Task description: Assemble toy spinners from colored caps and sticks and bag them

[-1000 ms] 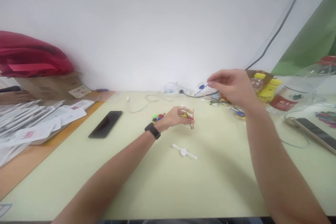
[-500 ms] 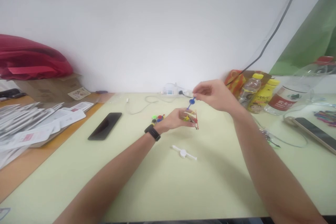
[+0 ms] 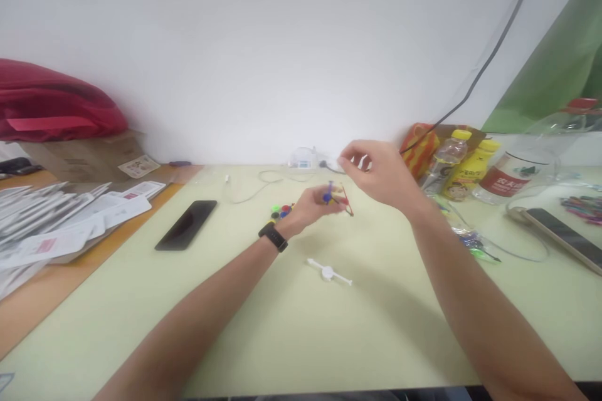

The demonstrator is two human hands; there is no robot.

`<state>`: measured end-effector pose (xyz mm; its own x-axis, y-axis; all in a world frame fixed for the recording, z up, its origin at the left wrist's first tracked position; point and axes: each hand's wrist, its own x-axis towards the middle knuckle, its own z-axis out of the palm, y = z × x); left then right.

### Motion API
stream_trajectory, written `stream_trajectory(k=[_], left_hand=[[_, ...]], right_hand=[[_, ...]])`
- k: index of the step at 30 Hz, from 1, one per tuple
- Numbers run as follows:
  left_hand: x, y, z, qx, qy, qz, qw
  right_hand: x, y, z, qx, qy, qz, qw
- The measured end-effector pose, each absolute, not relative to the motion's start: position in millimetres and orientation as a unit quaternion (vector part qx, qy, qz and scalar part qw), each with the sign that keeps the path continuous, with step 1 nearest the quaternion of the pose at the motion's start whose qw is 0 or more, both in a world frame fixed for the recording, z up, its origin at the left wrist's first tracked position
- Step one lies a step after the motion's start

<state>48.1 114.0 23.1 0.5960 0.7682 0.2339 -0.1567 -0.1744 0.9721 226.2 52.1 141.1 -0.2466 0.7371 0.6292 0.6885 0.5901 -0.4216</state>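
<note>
Your left hand (image 3: 308, 208) holds a blue disc-centred stick (image 3: 327, 198) and a red stick (image 3: 347, 199), left of your right hand (image 3: 383, 172), whose loosely parted fingers show nothing held. White disc-centred stick (image 3: 328, 273): between hands and front edge of tabletop (image 3: 263, 357), nearer left hand, axis back-left to front-right.

You have two hands (image 3: 310, 210) (image 3: 388, 175) above the desk (image 3: 244, 338), one blue piece (image 3: 328, 198) in your left one and one white piece (image 3: 328, 273) lying nearer you. You have two phones (image 3: 187, 225) (image 3: 567, 239), one left and one right, three bottles (image 3: 475, 169) far right, and one cardboard box (image 3: 87, 158) far left.
</note>
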Motion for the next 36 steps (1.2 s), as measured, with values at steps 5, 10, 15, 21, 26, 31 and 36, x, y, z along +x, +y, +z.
stream_trajectory(k=[5,10,15,21,26,31,36], left_hand=[[42.2,130.9,13.5,0.578,0.274,0.479,0.601],[44.7,129.6,14.4,0.582,0.298,0.445,0.611],[45.4,130.4,15.8,0.596,0.292,0.426,0.615],[38.9,130.0,15.2,0.648,0.288,0.393,0.585],[34.2,121.8,19.0,0.689,0.29,0.365,0.554],[35.8,111.1,24.2,0.714,0.284,0.333,0.546],[39.3,106.9,24.0,0.731,0.292,0.324,0.524]], right_hand=[[214.3,36.6,138.2,-0.41,-0.884,0.193,0.118],[172.6,30.0,101.4,-0.412,-0.85,0.217,-0.245],[158.5,27.2,90.3,-0.409,-0.867,0.176,-0.222],[195.5,38.0,113.4,-0.41,-0.893,0.176,-0.065],[226.4,42.6,140.8,-0.428,-0.882,0.156,0.122],[252.2,42.6,153.1,-0.475,-0.829,0.08,0.285],[260.8,47.5,150.3,-0.511,-0.789,0.074,0.334]])
